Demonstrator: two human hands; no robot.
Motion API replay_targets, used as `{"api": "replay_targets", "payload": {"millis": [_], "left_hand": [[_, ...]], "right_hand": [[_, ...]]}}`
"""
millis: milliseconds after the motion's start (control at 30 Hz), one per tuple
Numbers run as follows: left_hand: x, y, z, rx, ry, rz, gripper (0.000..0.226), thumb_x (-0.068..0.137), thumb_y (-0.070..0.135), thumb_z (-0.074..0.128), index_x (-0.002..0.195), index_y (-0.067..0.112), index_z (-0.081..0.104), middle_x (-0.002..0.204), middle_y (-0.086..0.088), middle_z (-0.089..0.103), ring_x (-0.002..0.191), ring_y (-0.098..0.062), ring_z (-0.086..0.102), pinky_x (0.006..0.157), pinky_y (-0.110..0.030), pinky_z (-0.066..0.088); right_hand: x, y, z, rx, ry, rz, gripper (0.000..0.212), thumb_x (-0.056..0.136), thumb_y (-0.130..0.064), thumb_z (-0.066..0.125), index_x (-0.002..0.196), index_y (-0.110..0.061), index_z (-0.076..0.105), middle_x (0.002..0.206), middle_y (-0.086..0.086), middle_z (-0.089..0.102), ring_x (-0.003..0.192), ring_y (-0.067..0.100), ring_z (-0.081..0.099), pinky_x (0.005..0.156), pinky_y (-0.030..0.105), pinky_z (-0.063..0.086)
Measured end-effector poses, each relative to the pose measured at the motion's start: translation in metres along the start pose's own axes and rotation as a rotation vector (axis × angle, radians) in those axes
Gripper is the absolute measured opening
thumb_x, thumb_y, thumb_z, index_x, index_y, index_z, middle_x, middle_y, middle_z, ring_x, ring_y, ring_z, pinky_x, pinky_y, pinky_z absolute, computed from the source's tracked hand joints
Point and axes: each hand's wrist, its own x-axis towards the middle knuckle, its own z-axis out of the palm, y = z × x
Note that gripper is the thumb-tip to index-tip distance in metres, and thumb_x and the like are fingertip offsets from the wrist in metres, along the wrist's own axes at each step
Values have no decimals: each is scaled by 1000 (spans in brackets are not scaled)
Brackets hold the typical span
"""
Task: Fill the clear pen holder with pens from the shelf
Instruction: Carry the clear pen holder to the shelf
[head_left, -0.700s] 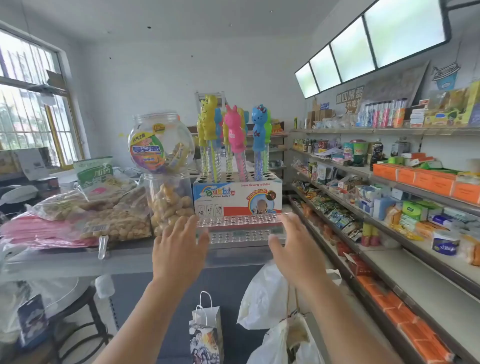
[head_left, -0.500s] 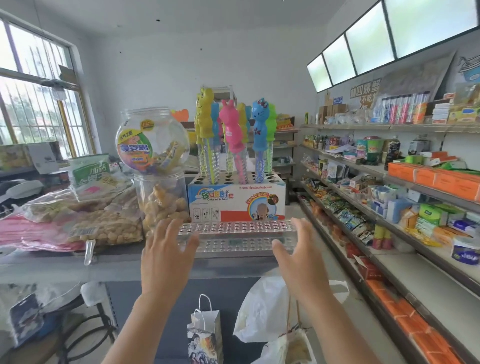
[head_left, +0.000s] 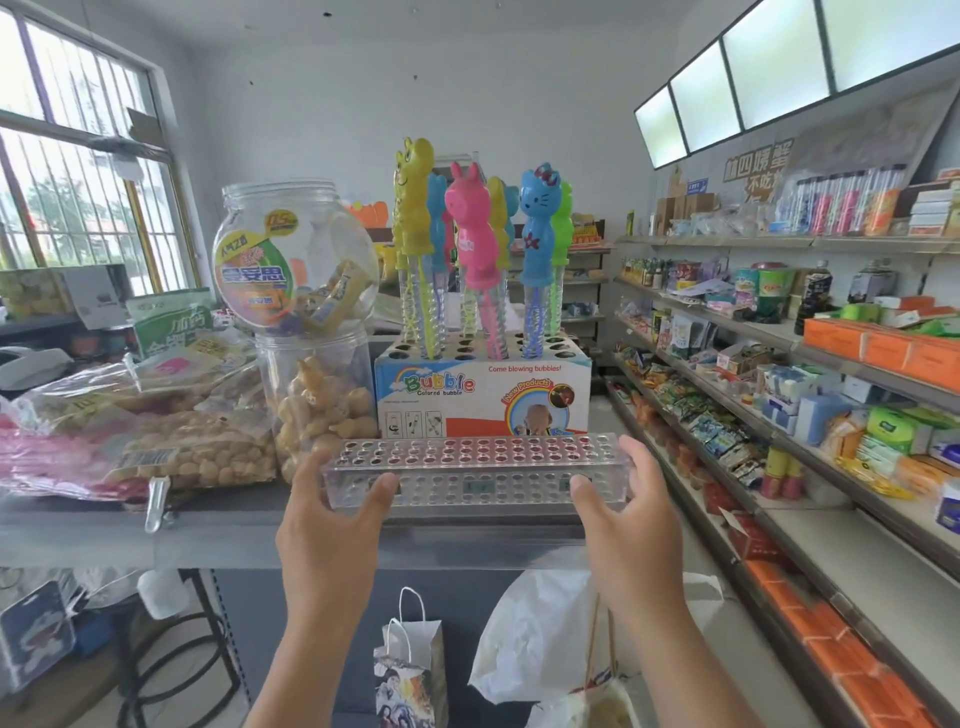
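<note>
Snack bags (head_left: 197, 457): clear bags of round snacks lying across the left part of the desk (head_left: 208, 535), ending near the holder's left end.
Stacked jars (head_left: 311, 322): two clear plastic jars, one on the other, standing just behind and left of the holder.
Left hand (head_left: 327, 535): grips the holder's left end, thumb on the front face, fingers wrapped round the end.
Clear pen holder (head_left: 478, 467): long acrylic block with rows of holes, lying level at the desk's front edge between both hands; every hole is vacant.
Bubble wand box (head_left: 483, 395): directly behind the holder and as wide as it; whether the two touch cannot be told.
Bubble wands (head_left: 472, 234): animal-topped, upright in the box, rising high above the holder's far side.
Right hand (head_left: 628, 540): grips the holder's right end, thumb on the front face, fingers curled round the end.
Paper bag (head_left: 410, 670) and white plastic bag (head_left: 535, 639): below the desk edge, under the forearms.
Aisle (head_left: 613, 415): open floor running away past the desk's right end.
Shelves (head_left: 841, 525): stocked tiers lining the right wall along the aisle.
</note>
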Motion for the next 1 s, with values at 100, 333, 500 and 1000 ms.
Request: {"api": "replay_targets", "payload": {"millis": [100,333,500,1000], "left_hand": [[-2,8,-2,-91,48,12,67,79,43,77,138,31,47,131,1,57,124,-19,51,98,-39,43],[-3,19,-25,-340,80,7,40,85,23,75,119,39,61,112,8,66,105,-10,60,84,-23,43],[-17,16,-57,-353,121,-31,41,85,12,74,106,46,64,99,19,69,97,-2,63,83,-23,46],[-85,-2,-238,-349,503,-67,30,84,12,76,101,36,69,88,20,74,88,2,68,83,-23,51]], "right_hand": [[2,-3,-1,42,31,-16,56,90,-29,67,140,-33,43,141,-14,47,134,8,41,99,26,36],[2,-14,-5,223,22,-51,56,88,-28,71,138,-34,46,135,-23,46,128,-5,39,103,25,35],[-12,-21,6,325,-56,-32,57,86,-23,73,136,-32,48,136,-19,51,129,-4,43,108,25,37],[-145,-91,81,437,-409,1,56,88,-17,69,138,-33,46,138,-20,45,131,-2,39,106,23,34]]}}
